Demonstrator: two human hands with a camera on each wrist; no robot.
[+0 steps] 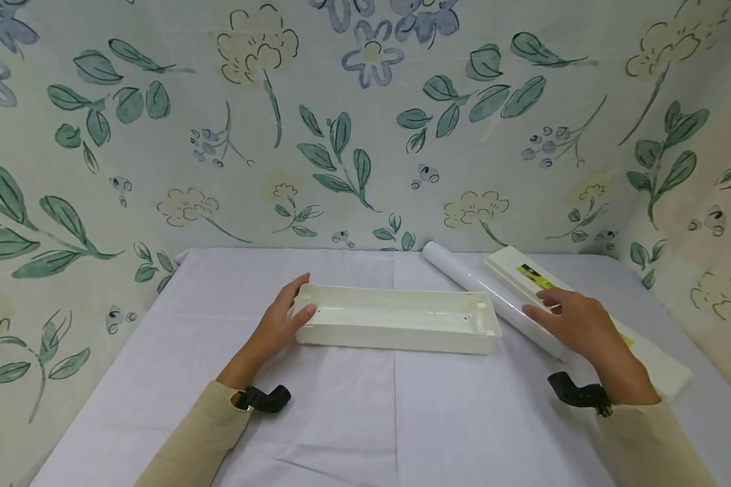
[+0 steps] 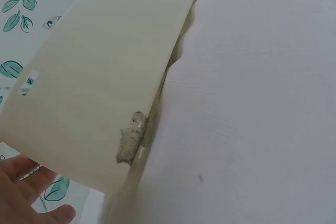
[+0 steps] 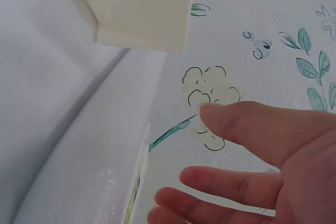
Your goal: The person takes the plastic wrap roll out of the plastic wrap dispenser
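A cream-white, long shallow plastic trough (image 1: 396, 337) stands across the table, its open side up. My left hand (image 1: 283, 314) is at its left end, thumb overlapping the end rim in the head view and fingers extended beside it. In the left wrist view the fingers (image 2: 37, 179) lie right at the end edge, near a grey, crusty patch on the outer wall. To the right, my right hand (image 1: 575, 325) is over a white roll in clear wrap (image 1: 463, 270). Its thumb and fingers are spread apart with nothing between them in the right wrist view.
Beside the roll, partly beneath the right forearm, lies a long white box (image 1: 652, 355) with a green-yellow label. A pale cloth covers the table (image 1: 341, 412). Flower-printed cloth (image 1: 353, 135) hangs behind the table and along both sides.
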